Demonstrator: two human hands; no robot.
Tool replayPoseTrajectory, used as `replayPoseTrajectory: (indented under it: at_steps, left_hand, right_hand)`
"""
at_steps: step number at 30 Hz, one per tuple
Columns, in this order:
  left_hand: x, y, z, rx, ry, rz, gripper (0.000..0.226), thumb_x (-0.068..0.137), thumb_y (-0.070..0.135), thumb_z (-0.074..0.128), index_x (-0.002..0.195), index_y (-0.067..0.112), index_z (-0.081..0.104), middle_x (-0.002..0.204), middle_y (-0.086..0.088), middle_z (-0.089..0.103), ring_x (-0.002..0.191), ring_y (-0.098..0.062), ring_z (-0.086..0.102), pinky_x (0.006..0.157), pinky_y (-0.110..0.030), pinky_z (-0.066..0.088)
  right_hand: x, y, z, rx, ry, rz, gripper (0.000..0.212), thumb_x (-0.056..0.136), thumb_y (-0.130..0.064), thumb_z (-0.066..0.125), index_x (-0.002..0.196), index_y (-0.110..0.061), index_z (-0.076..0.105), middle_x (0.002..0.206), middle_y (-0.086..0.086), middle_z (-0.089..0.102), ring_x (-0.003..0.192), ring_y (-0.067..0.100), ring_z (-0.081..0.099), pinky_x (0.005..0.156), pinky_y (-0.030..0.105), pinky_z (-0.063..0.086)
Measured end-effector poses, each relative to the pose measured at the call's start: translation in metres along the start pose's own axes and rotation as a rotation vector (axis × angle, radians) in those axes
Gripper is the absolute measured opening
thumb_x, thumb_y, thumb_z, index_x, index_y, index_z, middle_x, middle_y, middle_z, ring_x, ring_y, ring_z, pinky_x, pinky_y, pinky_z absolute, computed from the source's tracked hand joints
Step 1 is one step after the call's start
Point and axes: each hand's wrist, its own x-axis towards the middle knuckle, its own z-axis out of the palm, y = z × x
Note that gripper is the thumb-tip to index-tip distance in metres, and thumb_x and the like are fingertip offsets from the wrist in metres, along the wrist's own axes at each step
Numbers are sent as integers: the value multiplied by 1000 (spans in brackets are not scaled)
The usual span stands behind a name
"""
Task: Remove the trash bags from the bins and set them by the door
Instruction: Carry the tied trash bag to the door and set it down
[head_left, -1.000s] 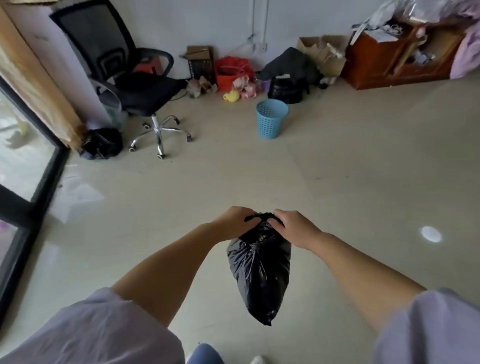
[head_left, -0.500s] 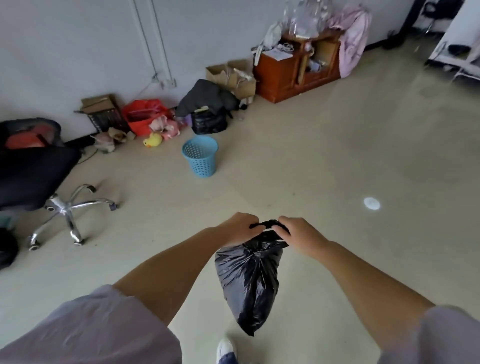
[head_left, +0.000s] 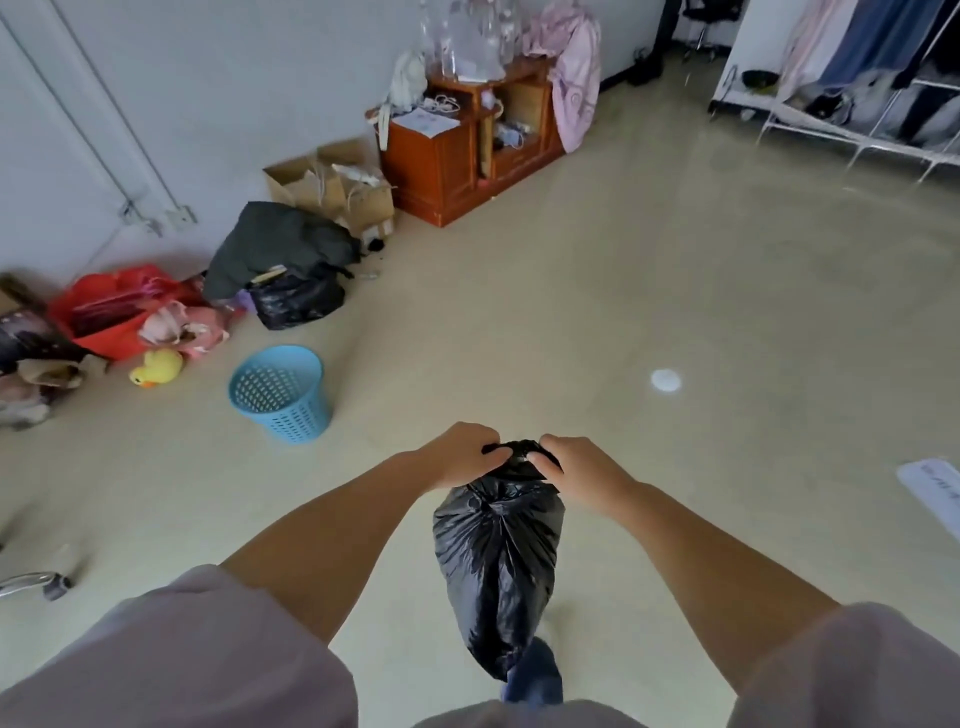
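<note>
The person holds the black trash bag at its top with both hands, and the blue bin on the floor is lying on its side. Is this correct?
Not quite. In the head view both hands, left and right, grip the top of the black trash bag, but the blue bin stands upright on the floor, not on its side.

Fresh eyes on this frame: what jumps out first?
Front and centre, the left hand and right hand grip the gathered neck of a full black trash bag, which hangs above the floor. Beyond it to the left a blue mesh bin stands upright, with no liner showing. Behind that, clutter lines the wall: a yellow toy duck, a red bag and a wooden cabinet.
</note>
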Motion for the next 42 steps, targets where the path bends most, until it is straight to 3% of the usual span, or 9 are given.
replayPoseTrajectory:
  at_steps: [3,8,11,16,26,30,35,42]
  left_hand:
    - [71,5,-32,-29,10,-18,36,99,33,38,75,8,45,64,2,41,57,-12,36,54,-23,27]
    - [182,7,-82,-59,1,21,34,99,32,39,83,7,54,71,-1,51,63,-15,44,56,-24,31]
    - [244,-2,-113,-53,-16,27,30,100,31,39,78,13,49,67,3,48,59,-10,42,55,-23,31]
    - [368,-29,-175,4,5,88,38,99,33,38,85,2,56,72,-4,51,66,-17,44,59,-27,31]
    - [620,-48,-324,108,-111,224,34,100,31,38,78,8,49,69,0,48,68,-18,44,63,-29,32]
    - [724,-42,-358,132,-130,255,36,99,33,38,81,6,53,77,-6,53,73,-21,47,69,-31,35]
    - [864,-18,-400,165,-107,277,37,99,35,37,75,7,43,66,-3,41,69,-22,41,63,-31,29]
    - [1027,26,-458,75,-100,258,36,99,34,38,81,5,52,75,-5,51,72,-21,45,65,-30,32]
  right_hand:
    - [57,35,-44,-19,0,-9,33,99,-34,39,73,-13,38,61,2,44,56,23,42,55,34,31]
    - [149,89,-102,-62,-17,-10,35,99,-35,38,69,-19,34,58,-2,41,53,20,40,54,34,29]
    - [208,114,-126,-77,-15,-14,35,99,-35,39,68,-20,33,58,-3,40,51,17,38,52,32,28]
    - [323,153,-173,-78,35,33,32,99,-33,39,76,-11,40,60,0,43,54,21,41,54,33,29]
    - [530,230,-289,76,111,176,31,99,-31,38,76,-11,40,65,2,46,58,19,40,56,31,31]
    - [604,286,-332,84,125,236,32,99,-31,38,82,-6,47,68,3,49,59,18,42,55,29,32]
    - [698,374,-398,62,124,221,30,99,-32,37,79,-11,41,65,-2,44,57,14,39,54,27,30]
    - [812,486,-508,-7,74,198,31,100,-32,37,71,-21,37,65,-7,42,63,17,43,60,27,34]
